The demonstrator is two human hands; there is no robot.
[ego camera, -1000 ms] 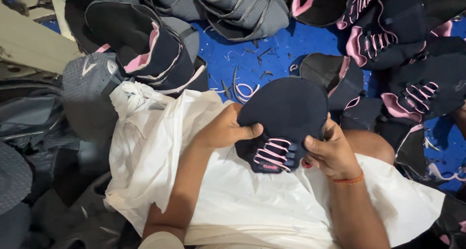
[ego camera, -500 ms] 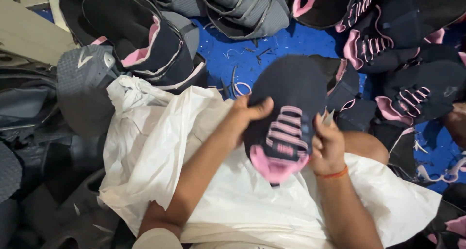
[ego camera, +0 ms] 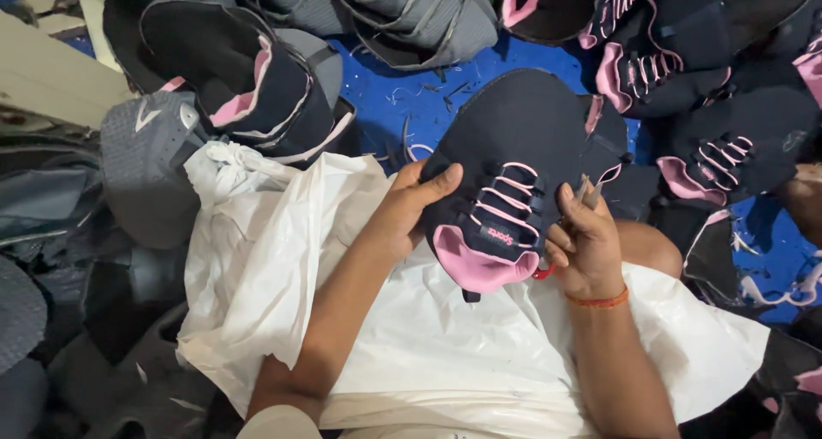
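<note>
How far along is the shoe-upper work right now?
Done, it seems: the dark upper on the lap is already laced in pink, like the laced uppers piled at right. In hand: the left hand steadies it while the right hand holds a small tool at its edge. Left: unclear; the grey uppers at top show no laces from here.

Piles of unfinished shoe uppers ringing a blue floor

A white plastic sheet is lying crumpled in the near middle; black-and-pink uppers are stacking up at far left, more laced ones are crowding the far right, grey uppers are lying farthest off, and thread scraps are littering the blue floor.
</note>
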